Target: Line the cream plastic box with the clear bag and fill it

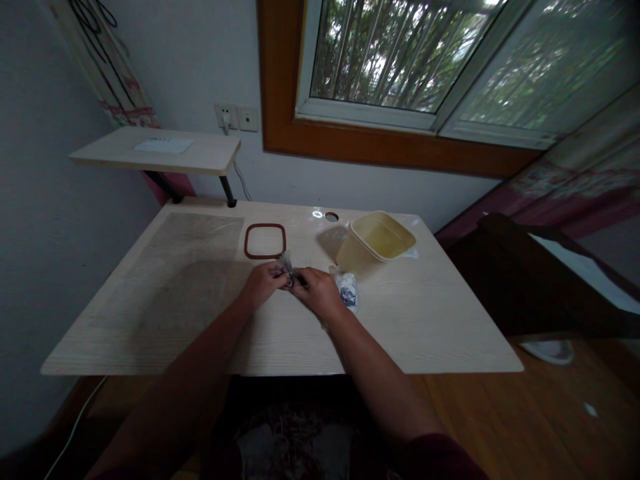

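My left hand (265, 283) and my right hand (317, 290) meet over the middle of the table, both closed with the fingertips pinched together. Between them they grip a bunched clear plastic bag (286, 260), whose gathered end sticks up above the fingers. Small dark details at the fingertips are too fine to make out. Just right of my right hand lies a crumpled clear packet (349, 293) with white contents and a blue print. A reddish-brown rounded square frame (246, 241) lies flat beyond my left hand.
A pale yellow plastic tub (363, 257) stands open at the table's back right. A clear flat sheet (200, 240) covers part of the left side. A raised shelf (200, 157) holds a paper at the back left. The table (440, 333) has a round cable hole near the wall.
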Available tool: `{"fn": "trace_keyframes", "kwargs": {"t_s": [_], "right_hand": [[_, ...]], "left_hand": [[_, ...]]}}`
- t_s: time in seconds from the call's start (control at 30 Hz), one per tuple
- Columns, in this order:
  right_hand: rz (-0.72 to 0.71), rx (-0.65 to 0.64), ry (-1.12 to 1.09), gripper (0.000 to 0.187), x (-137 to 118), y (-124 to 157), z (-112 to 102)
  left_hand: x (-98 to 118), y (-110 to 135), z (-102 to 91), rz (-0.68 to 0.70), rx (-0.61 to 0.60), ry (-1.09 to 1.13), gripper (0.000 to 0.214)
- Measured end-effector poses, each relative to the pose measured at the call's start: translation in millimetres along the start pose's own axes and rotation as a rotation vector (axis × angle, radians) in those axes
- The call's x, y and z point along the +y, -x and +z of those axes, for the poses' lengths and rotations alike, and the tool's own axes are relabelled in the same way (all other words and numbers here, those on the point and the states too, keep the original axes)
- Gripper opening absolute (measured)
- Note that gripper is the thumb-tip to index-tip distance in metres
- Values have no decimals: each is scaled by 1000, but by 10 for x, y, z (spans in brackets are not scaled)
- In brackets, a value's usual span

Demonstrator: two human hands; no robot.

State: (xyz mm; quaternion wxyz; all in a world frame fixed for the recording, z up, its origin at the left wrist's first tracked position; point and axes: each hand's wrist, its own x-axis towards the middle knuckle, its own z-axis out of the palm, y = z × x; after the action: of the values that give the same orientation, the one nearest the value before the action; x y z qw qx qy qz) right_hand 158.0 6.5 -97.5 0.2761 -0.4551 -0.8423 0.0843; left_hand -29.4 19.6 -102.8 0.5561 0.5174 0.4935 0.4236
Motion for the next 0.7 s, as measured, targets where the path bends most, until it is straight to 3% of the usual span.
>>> {"fn": "trace_keyframes", "kwargs": {"t_s": [0.23, 0.4, 0.7], "right_hand": [[9, 24, -68, 14, -16, -6, -25], [0, 2, -36, 13, -24, -11, -18], [64, -56, 141, 13, -48, -24, 24]], "left_hand": [[0, 0, -40, -4, -44, 55, 30], [-98, -33, -28, 35, 7, 33, 35], [-179, -24, 23, 95, 86, -70, 21]]}}
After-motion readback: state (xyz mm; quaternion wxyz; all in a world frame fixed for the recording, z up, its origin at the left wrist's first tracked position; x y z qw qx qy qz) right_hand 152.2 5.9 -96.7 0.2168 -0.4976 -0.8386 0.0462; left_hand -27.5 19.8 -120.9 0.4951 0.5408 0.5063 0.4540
